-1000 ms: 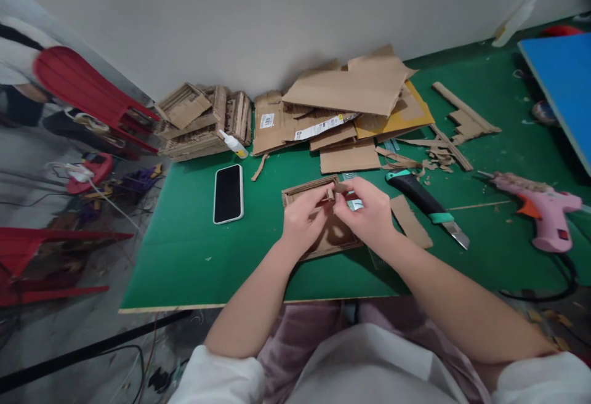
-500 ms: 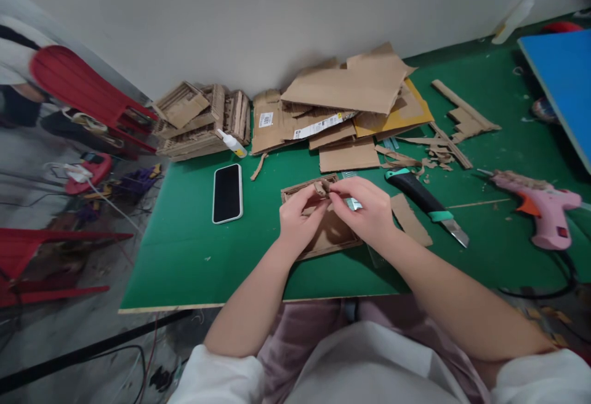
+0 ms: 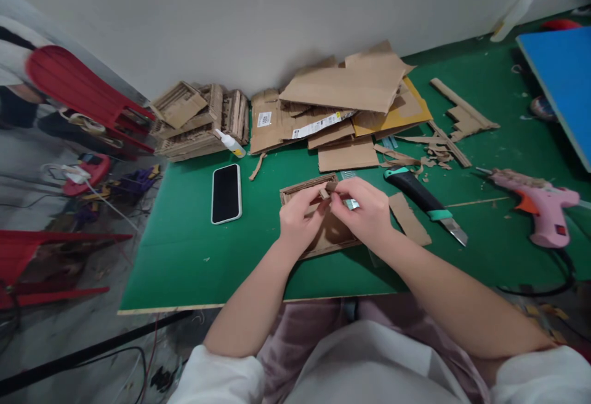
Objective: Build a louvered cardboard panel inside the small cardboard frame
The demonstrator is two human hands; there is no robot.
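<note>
Between the fingertips of both hands is a small strip of cardboard. My left hand pinches its left end, and my right hand pinches the right side. Beneath the hands lies a shallow cardboard tray with low walls, partly hidden by the fingers and wrists. Just behind and under my right hand, a clear ruler shows in part. To the right rests a loose cardboard piece, close to a black and green utility knife with its blade out.
A phone lies left on the green table. Behind it are stacked cardboard trays and a glue bottle. Cardboard sheets are piled at the wall. A pink glue gun lies right. A person is at far left.
The small cardboard strip has turned slightly between my fingertips, and more of its pale face shows. Both hands stay in nearly the same place over the tray.
</note>
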